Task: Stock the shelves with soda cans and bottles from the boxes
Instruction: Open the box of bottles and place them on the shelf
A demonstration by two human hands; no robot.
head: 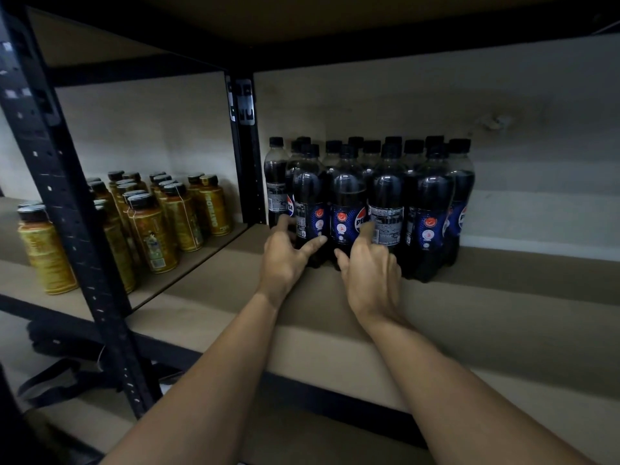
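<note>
Left hand (285, 260): fingers (285, 224) extended and spread, thumb on lower front of front-left bottle (308, 196), fingertips at its left side; no closed grip.
Right hand (372, 270): fingers loosely extended, index tip touched labels of 2 middle front bottles, thumb low near bottle base; nothing held.
Cola bottles (389, 193): dark, black caps, blue labels; upright, packed cluster several rows deep, on brown shelf (503, 297), toward rear, just right of black post (248, 162).
Left bay: yellow bottles (157, 229), black caps, upright in rows.
</note>
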